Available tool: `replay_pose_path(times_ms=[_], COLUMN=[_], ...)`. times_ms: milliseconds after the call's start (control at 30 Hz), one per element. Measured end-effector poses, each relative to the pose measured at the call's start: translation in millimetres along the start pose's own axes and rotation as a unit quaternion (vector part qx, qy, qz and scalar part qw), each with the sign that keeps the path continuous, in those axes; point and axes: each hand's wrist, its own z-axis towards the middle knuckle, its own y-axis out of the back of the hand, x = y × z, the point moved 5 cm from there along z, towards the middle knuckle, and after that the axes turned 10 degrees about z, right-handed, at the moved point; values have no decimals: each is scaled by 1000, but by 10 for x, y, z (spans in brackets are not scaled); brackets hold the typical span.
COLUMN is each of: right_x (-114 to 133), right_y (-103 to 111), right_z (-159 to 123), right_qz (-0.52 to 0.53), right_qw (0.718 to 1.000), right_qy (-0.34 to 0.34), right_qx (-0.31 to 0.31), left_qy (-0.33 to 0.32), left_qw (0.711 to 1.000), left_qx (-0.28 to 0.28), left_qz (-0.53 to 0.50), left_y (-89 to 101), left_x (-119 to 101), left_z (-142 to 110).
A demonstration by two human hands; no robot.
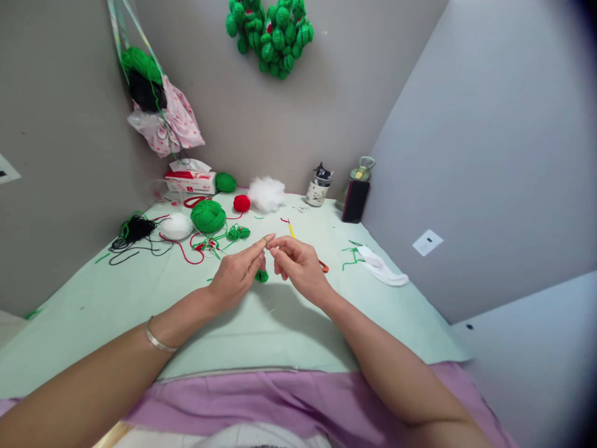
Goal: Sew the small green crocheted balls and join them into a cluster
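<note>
My left hand (237, 272) and my right hand (298, 262) meet above the middle of the table, fingertips nearly touching. A thin strand of green yarn (266, 241) runs at the left fingertips, and the right thumb and fingers pinch at it. Just below the left fingers shows a small green crocheted piece (262, 275), partly hidden by the hand. Behind the right hand lies a yellow-handled tool (291, 229), probably a crochet hook. Orange scissor handles (323, 266) peek out beside the right wrist.
A green yarn ball (208, 216), white yarn ball (176, 226), red yarn ball (241, 203) and black yarn (138, 229) lie at the back left. White stuffing (267, 193), a jar (318, 190), a phone (356, 201) and white cloth (383, 267) are further right.
</note>
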Motion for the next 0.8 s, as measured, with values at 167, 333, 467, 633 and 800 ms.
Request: replay_pose_path(times_ms=[167, 333, 467, 633, 800], right_x=[3, -14, -13, -1, -34], right_y=[14, 23, 17, 16, 41], right_z=[-9, -7, -7, -11, 14], right_qz=[-32, -53, -71, -96, -119], right_qw=[999, 998, 997, 995, 993], right_qy=[19, 33, 35, 30, 19], right_qx=[-8, -5, -1, -2, -3], left_qy=[-1, 3, 5, 8, 13], left_qw=[1000, 1000, 1000, 1000, 999], left_qx=[1, 5, 10, 13, 30], left_qz=[8, 7, 1, 5, 24], left_y=[1, -7, -24, -39, -75], left_x=[-9, 4, 20, 32, 42], left_z=[-7, -13, -12, -11, -14])
